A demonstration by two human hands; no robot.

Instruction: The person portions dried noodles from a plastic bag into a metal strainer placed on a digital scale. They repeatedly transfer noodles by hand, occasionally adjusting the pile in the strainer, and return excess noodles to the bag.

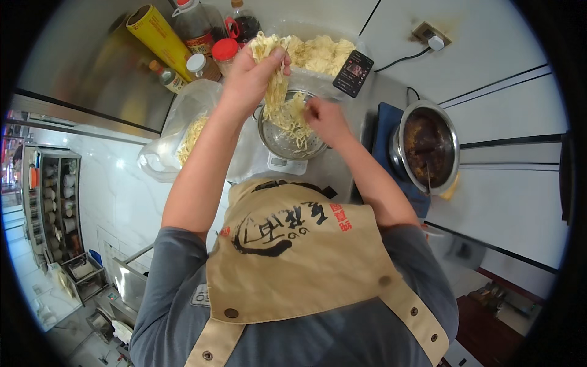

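My left hand (261,69) grips a bundle of pale yellow noodles (275,94), whose strands hang over a perforated steel colander (270,140). Loose noodles (293,124) lie inside the colander, which rests on a white digital kitchen scale (287,166). At the colander's right side is my right hand (328,121), blurred, its curled fingertips against some noodle strands. Whether those fingers pinch the strands is not clear. Behind the colander, a plastic-lined container holds a pile of noodles (323,52). More noodles (192,137) sit in a clear plastic bag (156,158) to the left, partly behind my left forearm.
A smartphone (353,73) with a lit screen leans at the noodle container's right corner. To the right, a steel pot (451,142) holds dark liquid and a utensil. Bottles, jars (224,49) and a yellow box (158,41) line the back left. A plug (435,43) sits in the wall socket.
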